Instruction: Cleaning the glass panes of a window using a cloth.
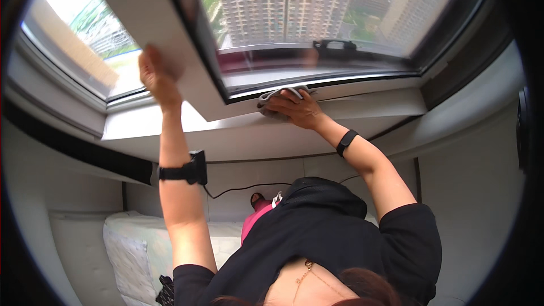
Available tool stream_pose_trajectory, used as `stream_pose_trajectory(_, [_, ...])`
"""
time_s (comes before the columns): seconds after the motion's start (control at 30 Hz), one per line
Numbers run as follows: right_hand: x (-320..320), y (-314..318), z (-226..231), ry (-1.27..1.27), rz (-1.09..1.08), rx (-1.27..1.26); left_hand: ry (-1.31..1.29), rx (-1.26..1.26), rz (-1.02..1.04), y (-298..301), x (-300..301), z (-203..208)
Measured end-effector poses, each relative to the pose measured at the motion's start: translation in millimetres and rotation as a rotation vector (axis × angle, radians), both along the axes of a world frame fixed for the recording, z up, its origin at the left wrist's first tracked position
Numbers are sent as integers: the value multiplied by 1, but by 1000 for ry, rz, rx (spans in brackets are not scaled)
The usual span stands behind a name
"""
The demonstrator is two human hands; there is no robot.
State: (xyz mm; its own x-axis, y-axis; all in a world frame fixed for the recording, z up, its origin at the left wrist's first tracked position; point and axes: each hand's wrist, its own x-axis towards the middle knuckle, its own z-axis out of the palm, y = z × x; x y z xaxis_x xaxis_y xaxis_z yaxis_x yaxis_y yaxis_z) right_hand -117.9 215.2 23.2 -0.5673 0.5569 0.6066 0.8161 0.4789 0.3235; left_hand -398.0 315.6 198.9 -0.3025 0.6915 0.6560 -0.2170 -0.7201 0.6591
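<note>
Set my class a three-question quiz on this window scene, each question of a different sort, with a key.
1. True or false: the left hand is holding a spray bottle.

2. What does the right hand hold at the lower edge of the window sash?
A) a yellow sponge
B) a gray cloth
C) a long-handled brush

3. Which forearm wears the black box-shaped device?

Key:
1. False; it is at the side edge of the window sash.
2. B
3. The left one.

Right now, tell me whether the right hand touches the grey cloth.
Touching: the head view shows the right hand laying its fingers over the grey cloth.
</note>
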Motion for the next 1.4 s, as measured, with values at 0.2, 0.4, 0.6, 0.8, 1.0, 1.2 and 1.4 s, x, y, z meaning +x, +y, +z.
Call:
stream_pose_trajectory(0.2, [94, -21, -29, 287, -303, 82, -1, -74, 65, 10, -19, -10])
stream_pose_trajectory(0.4, [193, -51, 5, 1014, -391, 228, 45, -155, 228, 15, -26, -13])
stream_pose_trajectory(0.6, [282, -32, 8, 1432, -518, 576, 52, -128, 245, 12, -25, -12])
stream_pose_trajectory(0.8, [376, -15, 70, 1832, -552, 1075, 55, -111, 316, 3, -28, -12])
stream_pose_trajectory(1.0, [386, -21, 197, 1617, -720, 1117, 88, -129, 359, 14, -34, -23])
stream_pose_trajectory(1.2, [418, -15, 343, 1127, -584, 1142, 9, -135, 326, 20, -42, -31])
stream_pose_trajectory(1.4, [415, -40, 539, 500, -662, 1049, 0, -135, 336, 26, -48, -43])
